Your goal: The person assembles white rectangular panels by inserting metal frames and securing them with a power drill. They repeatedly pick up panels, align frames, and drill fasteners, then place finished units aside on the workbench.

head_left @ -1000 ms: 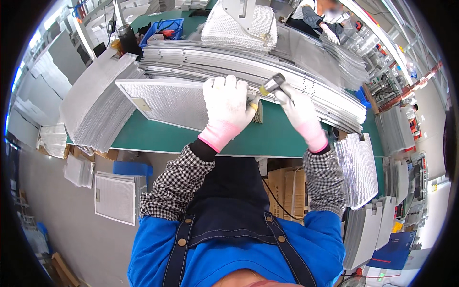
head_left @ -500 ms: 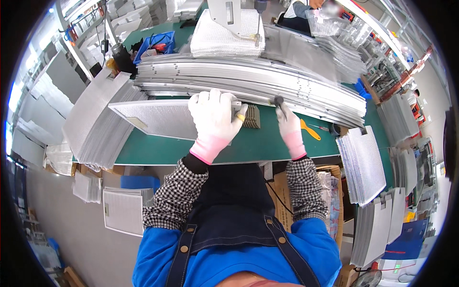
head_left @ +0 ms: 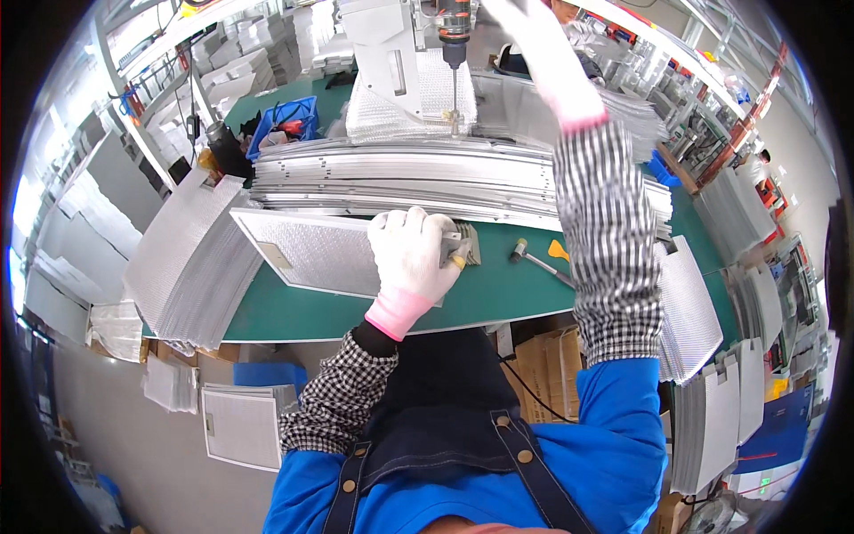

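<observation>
My left hand [head_left: 411, 254], in a white glove with a pink cuff, is closed around the right end of a framed mesh panel [head_left: 325, 249]. The panel stands tilted over the green tabletop. Just beyond those fingers sits a small stack of grey metal pieces [head_left: 472, 245], partly hidden. My right hand [head_left: 538, 44] is raised far forward at the top of the picture, blurred, its fingers cut off by the edge. Left of it hangs a drill [head_left: 455, 31] with its bit pointing down. A small hammer [head_left: 519, 250] lies on the table, its handle running toward my right sleeve.
Long metal strips [head_left: 400, 178] lie across the back of the green table [head_left: 480, 298]. Stacked mesh sheets [head_left: 196, 258] stand at the left, more panels [head_left: 689, 311] at the right. A blue bin [head_left: 285, 125] and an orange scraper [head_left: 558, 250] are also there. Another person [head_left: 562, 12] is beyond.
My right hand has let go of the hammer, which now lies on the table, and has swung up and forward near the drill. My left hand keeps its grip on the panel.
</observation>
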The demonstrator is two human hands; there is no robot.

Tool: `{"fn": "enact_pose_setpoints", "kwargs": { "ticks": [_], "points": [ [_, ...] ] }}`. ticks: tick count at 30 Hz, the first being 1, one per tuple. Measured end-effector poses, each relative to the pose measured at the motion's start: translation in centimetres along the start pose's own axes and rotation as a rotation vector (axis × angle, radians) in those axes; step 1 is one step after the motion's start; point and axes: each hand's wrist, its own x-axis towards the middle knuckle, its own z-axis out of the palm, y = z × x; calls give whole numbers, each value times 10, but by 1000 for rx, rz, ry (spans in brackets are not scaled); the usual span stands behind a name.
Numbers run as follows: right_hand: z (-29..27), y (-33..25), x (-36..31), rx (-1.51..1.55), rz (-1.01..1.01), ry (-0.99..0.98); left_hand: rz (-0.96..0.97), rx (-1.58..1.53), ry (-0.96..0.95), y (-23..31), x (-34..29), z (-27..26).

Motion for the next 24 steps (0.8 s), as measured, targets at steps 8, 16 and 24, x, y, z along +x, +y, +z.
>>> {"fn": "enact_pose_setpoints", "kwargs": {
  "ticks": [8, 16, 24],
  "points": [
    [22, -66, 43, 650, 409, 130, -113, -18, 121, 11, 7, 11],
    [21, -139, 21, 888, 437, 199, -152, 9, 64, -1, 7, 16],
    [22, -127, 10, 879, 451, 114, -155, -121, 134, -1, 1, 28]
  ]
}}
